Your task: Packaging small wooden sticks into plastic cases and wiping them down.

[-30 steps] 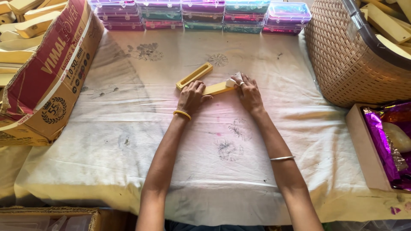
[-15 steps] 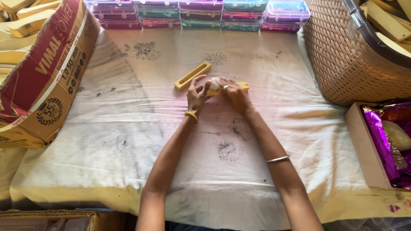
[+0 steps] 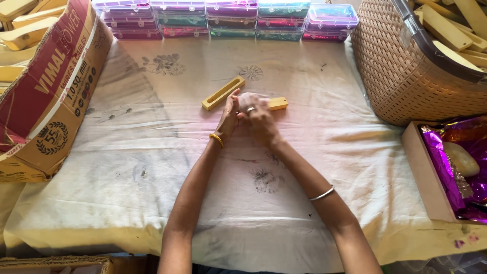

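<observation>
Both hands are together mid-cloth, working a yellow slotted block (image 3: 278, 103) and what looks like a clear film wrapper (image 3: 247, 98) over its near end; too blurred to say exactly how the film lies. To do this well, I judge: keep the block flat on the white cloth (image 3: 152, 167), pin one end, pull the film snug and even so it doesn't bunch. My left hand (image 3: 229, 115) stands on edge, fingers curled in against the block's left end, thumb up, touching the film. My right hand (image 3: 261, 120) lies over the top, fingers (image 3: 252, 107) bent and closed down on block and film; only the block's right tip shows past them. Second yellow block (image 3: 223, 93) lies bare, just up-left of my hands, not touching. Wicker basket (image 3: 406, 71) to the right, cardboard box (image 3: 45, 101) to the left, and the row of coloured plastic cases (image 3: 228, 18) at the far edge are all well apart.
</observation>
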